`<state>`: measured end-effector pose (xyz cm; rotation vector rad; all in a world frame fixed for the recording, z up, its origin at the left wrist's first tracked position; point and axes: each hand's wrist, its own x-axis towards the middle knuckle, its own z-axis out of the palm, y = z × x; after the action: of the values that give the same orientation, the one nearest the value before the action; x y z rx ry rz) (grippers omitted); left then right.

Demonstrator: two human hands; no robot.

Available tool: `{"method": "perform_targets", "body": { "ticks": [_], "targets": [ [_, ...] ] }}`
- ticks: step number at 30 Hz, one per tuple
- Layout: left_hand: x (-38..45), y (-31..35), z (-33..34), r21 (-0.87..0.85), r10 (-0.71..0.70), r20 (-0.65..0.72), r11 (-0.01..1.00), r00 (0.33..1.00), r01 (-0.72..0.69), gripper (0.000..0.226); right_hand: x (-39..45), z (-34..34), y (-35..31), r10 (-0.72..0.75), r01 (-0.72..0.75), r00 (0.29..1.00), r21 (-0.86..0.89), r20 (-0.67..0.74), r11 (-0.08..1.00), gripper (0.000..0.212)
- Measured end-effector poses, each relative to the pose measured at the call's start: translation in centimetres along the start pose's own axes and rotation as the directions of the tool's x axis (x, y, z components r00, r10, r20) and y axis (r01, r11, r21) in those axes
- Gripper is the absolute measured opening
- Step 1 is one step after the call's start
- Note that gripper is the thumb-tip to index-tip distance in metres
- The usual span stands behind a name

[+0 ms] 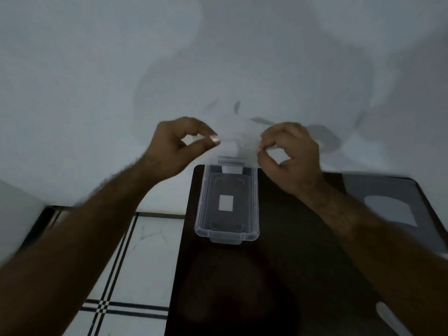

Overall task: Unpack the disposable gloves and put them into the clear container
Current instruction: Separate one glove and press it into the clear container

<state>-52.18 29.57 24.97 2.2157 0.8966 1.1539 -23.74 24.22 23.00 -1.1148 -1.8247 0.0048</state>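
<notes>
A thin, see-through disposable glove (238, 137) is stretched between my two hands, held up above the far end of the clear container. My left hand (177, 146) pinches its left edge between thumb and forefinger. My right hand (291, 154) pinches its right edge the same way. The clear container (202, 214) stands open on the dark table (278, 275), long side pointing away from me, with a white label showing through its bottom. Nothing lies inside it.
A pale wall fills the upper half of the view. On the table's right side lies a flat translucent sheet or lid (388, 209). A pale object (390, 318) pokes in at the lower right. White floor tiles with black lines (135, 263) lie left of the table.
</notes>
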Motion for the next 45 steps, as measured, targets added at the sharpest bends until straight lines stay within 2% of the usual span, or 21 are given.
{"method": "perform_targets", "body": {
  "ticks": [3, 6, 9, 14, 17, 19, 21, 24, 27, 32, 35, 40, 42, 45],
  "targets": [
    [-2.7, -3.0, 1.4, 0.103, 0.023, 0.048, 0.994, 0.999, -0.028, 0.017, -2.3, 2.3, 1.0, -0.004, 0.010, 0.988, -0.036, 0.155, 0.999, 0.005],
    [-4.8, -6.2, 3.2, 0.124, -0.066, 0.059, 0.991, 0.996, 0.058, 0.021, -3.9, 4.3, 2.6, 0.016, 0.013, 0.957, -0.096, 0.289, 0.995, 0.009],
    [-6.5, -9.1, 5.1, 0.172, -0.139, 0.133, 0.978, 0.981, 0.115, 0.020, -5.5, 6.1, 4.1, 0.000, 0.060, 0.916, -0.139, 0.402, 0.988, 0.011],
    [-8.5, -11.5, 7.8, 0.255, -0.179, 0.252, 0.960, 0.951, 0.113, 0.018, -8.6, 8.6, 6.1, 0.096, 0.068, 0.822, -0.263, 0.561, 0.962, 0.017],
    [-9.4, -12.8, 9.0, 0.332, -0.170, 0.356, 0.942, 0.919, 0.046, 0.016, -10.7, 9.3, 6.5, 0.106, 0.142, 0.747, -0.313, 0.657, 0.939, 0.023],
    [-9.8, -13.6, 9.6, 0.399, -0.160, 0.448, 0.916, 0.880, -0.037, 0.016, -11.6, 9.6, 6.3, 0.137, 0.176, 0.676, -0.339, 0.724, 0.924, 0.023],
    [-9.8, -14.1, 10.1, 0.473, -0.168, 0.541, 0.871, 0.824, -0.133, 0.019, -12.0, 10.1, 5.9, 0.177, 0.229, 0.573, -0.364, 0.800, 0.903, 0.021],
    [-9.8, -14.2, 10.6, 0.554, -0.238, 0.681, 0.785, 0.692, -0.275, 0.025, -12.3, 10.7, 5.5, 0.190, 0.332, 0.426, -0.348, 0.885, 0.877, 0.023],
    [-9.7, -13.8, 11.1, 0.572, -0.292, 0.757, 0.728, 0.584, -0.378, 0.026, -12.1, 10.9, 5.2, 0.218, 0.354, 0.311, -0.326, 0.925, 0.876, 0.024],
    [-10.5, -14.2, 11.8, 0.584, -0.327, 0.776, 0.695, 0.539, -0.419, 0.023, -12.0, 11.8, 5.1, 0.255, 0.321, 0.199, -0.309, 0.946, 0.895, 0.020],
    [-10.4, -13.5, 12.1, 0.581, -0.373, 0.799, 0.682, 0.472, -0.444, 0.022, -12.1, 12.2, 5.0, 0.284, 0.243, 0.108, -0.302, 0.953, 0.922, 0.024],
    [-9.6, -12.9, 12.8, 0.572, -0.453, 0.819, 0.688, 0.351, -0.446, 0.040, -11.2, 12.7, 5.5, 0.283, 0.204, 0.076, -0.292, 0.956, 0.934, 0.039],
    [-9.2, -12.6, 12.7, 0.565, -0.469, 0.825, 0.704, 0.316, -0.430, 0.045, -10.6, 13.1, 5.3, 0.286, 0.251, 0.105, -0.303, 0.953, 0.919, 0.037],
    [-8.4, -12.7, 12.9, 0.560, -0.449, 0.824, 0.739, 0.347, -0.374, 0.049, -10.4, 14.2, 5.7, 0.311, 0.352, 0.177, -0.355, 0.934, 0.866, 0.028]
  ]
}}
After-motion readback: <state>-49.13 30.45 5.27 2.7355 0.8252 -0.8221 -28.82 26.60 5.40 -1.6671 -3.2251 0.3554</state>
